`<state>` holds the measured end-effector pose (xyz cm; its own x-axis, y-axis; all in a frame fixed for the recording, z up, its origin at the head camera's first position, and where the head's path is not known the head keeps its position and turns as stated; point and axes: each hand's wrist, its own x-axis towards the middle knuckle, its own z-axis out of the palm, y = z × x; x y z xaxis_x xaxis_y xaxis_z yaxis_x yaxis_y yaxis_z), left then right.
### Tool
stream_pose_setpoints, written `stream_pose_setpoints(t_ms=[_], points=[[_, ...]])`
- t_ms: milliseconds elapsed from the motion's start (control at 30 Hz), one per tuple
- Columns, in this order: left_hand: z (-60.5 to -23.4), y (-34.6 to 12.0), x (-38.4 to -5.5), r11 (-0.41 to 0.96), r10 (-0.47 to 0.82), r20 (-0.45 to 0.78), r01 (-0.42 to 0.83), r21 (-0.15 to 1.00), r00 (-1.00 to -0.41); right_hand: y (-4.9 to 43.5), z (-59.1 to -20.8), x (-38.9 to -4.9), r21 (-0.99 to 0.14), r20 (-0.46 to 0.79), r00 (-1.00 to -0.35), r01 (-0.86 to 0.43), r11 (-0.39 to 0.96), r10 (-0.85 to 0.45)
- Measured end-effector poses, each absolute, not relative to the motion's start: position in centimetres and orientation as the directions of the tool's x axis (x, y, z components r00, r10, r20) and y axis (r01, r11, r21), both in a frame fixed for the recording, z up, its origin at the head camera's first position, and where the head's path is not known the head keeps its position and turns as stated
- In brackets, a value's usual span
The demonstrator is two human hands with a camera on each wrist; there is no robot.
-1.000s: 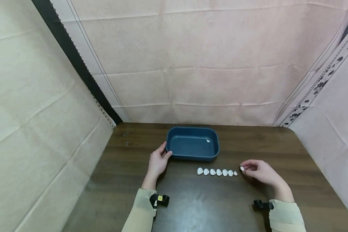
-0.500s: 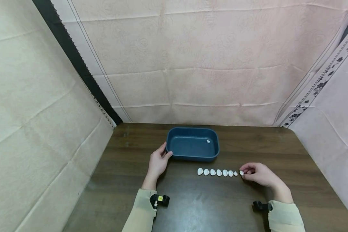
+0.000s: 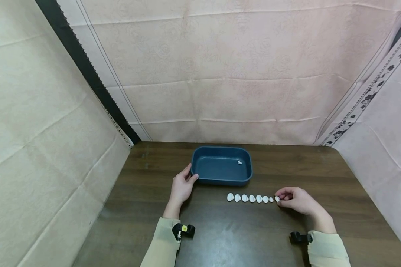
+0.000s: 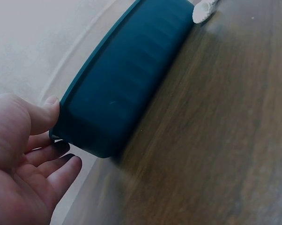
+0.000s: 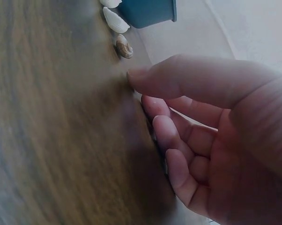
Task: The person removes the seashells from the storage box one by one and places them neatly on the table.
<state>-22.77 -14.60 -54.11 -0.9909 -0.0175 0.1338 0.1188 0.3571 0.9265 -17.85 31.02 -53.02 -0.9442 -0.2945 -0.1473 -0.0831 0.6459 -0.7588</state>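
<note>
My left hand [image 3: 182, 187] holds the near left corner of a blue rectangular tray [image 3: 222, 182]. In the left wrist view the thumb [image 4: 45, 112] lies against the tray's rim, with the other fingers around the end. Before the tray runs a row of white seashells [image 3: 245, 198], the small one [image 3: 271, 199] at its right end. My right hand [image 3: 297, 200] pinches another white seashell [image 3: 277, 199] just right of that small one, low over the table. From the right wrist, the thumb hides the pinched shell; a small brown-and-white shell [image 5: 124, 46] shows beyond the fingertips.
One small white shell [image 3: 239, 162] lies inside the tray, toward its right side. The dark wooden table [image 3: 214, 237] ends at a pale cloth backdrop [image 3: 227, 92], with cloth hanging on the left and right sides too.
My right hand has brought the pinched shell down toward the table and slightly left, to the right end of the row. The left hand and the tray have stayed in place.
</note>
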Motion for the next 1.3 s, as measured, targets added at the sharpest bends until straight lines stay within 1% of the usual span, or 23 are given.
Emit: stream_pose_setpoints(t_ms=[300, 900, 967, 1100, 1167, 1300], points=[[-54.0, -14.6, -22.7, 0.340, -0.021, 0.119, 0.105, 0.935, -0.993, 31.1, -53.4, -18.0, -0.751, -0.153, -0.947, -0.074, 0.656, -0.282], [-54.0, -14.5, -22.8, 0.349, -0.020, 0.129, 0.114, 0.930, -0.991, 31.7, -53.0, -17.9, -0.781, -0.138, -0.938, -0.093, 0.618, -0.317], [-54.0, -14.4, -22.8, 0.349, -0.020, 0.130, 0.115, 0.930, -0.991, 31.9, -52.8, -18.1, -0.787, -0.124, -0.943, -0.096, 0.610, -0.309], [-53.9, -14.4, -22.8, 0.345, -0.020, 0.127, 0.112, 0.932, -0.992, 31.5, -51.7, -18.6, -0.805, -0.049, -0.963, -0.119, 0.581, -0.265], [-53.9, -14.5, -22.7, 0.342, -0.021, 0.124, 0.109, 0.933, -0.992, 30.6, -51.0, -19.0, -0.818, -0.007, -0.969, -0.137, 0.559, -0.248], [-53.9, -14.4, -22.6, 0.348, -0.024, 0.119, 0.103, 0.932, -0.993, 27.6, -49.4, -20.5, -0.847, 0.021, -0.971, -0.142, 0.511, -0.237]])
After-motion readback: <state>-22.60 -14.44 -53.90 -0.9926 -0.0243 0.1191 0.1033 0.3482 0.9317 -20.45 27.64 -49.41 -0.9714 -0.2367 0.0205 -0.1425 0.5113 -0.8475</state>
